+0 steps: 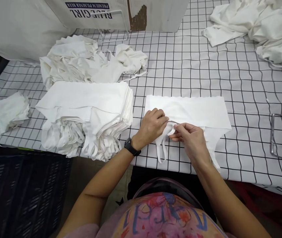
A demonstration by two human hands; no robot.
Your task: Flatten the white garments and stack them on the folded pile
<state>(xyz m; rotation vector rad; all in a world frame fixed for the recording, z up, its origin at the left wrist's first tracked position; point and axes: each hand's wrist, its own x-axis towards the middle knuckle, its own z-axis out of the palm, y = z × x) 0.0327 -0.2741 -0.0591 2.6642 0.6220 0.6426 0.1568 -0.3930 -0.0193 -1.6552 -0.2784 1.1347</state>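
Note:
A white strapped top (195, 110) lies flat on the checked tablecloth in front of me, its thin straps toward my body. My left hand (153, 125), with a dark watch on the wrist, rests on the garment's left part, fingers closed at its edge near the middle. Beside it my right hand (190, 137) pinches a small piece of white strap (172, 129) between thumb and fingers. One strap loop (162, 152) hangs down below my left hand. Exactly what lies under the left fingertips is hidden.
To the left stands a thick stack of folded white tops (88, 96). Behind it is a crumpled white heap (81, 59), with a smaller pile (9, 110) farther left. A cardboard box (156, 15) and a wire stand (123, 21) are at the back; more white garments (262, 24) lie far right.

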